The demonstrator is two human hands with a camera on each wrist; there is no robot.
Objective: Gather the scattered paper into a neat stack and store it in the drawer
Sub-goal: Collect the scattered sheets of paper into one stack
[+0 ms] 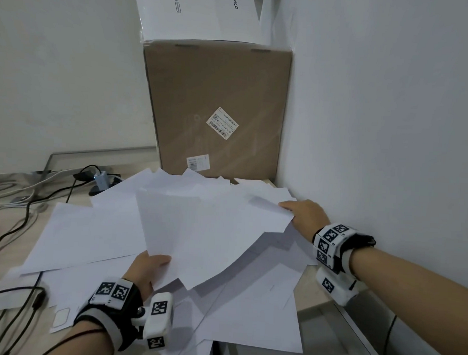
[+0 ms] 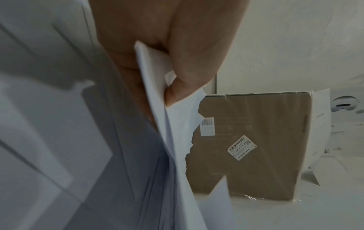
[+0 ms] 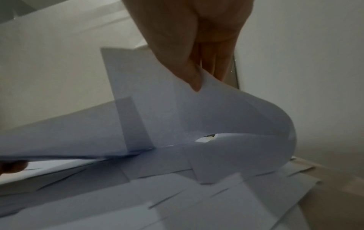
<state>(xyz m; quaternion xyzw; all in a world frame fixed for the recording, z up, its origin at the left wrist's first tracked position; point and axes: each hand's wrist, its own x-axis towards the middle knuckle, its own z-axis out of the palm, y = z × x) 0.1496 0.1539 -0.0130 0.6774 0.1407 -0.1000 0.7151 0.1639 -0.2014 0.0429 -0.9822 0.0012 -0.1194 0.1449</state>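
The left hand [image 1: 148, 267] pinches the near corner of a raised bundle of sheets [image 1: 211, 230]; the right hand [image 1: 305, 215] pinches its far corner, thumb on top. The bundle hangs between both hands, above the loose sheets [image 1: 248, 306] spread on the surface [image 1: 7, 253] beneath them. Judged step: collecting. Keep both pinches firm, since edges are fanned and uneven. Lower the bundle edge-down beside the hands and tap it square before adding more. No drawer is visible.
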